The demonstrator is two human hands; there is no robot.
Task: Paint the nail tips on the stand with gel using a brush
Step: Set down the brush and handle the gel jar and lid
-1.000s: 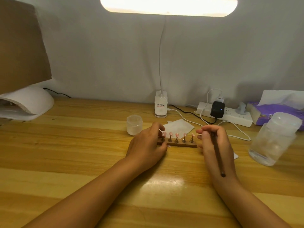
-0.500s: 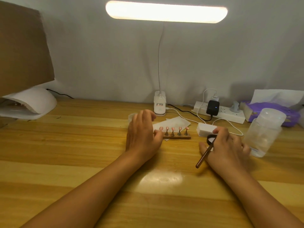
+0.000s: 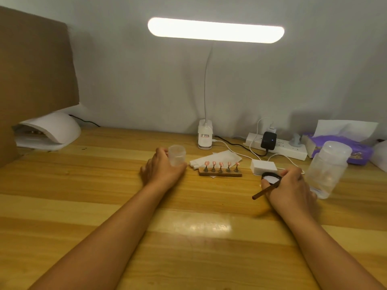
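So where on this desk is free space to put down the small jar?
Bare wood lies between the left hand and the white curing lamp, and along the near edge around both forearms. It is crowded from the nail stand rightward: tissues, white box, power strip, large plastic bottle.

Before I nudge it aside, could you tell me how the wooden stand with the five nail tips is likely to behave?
The stand is a thin flat strip lying on the smooth table, so it would probably slide easily rather than tip. It looks light for its length. The nail tips perch on slim upright holders, so a bump might knock one loose; push low on the base.
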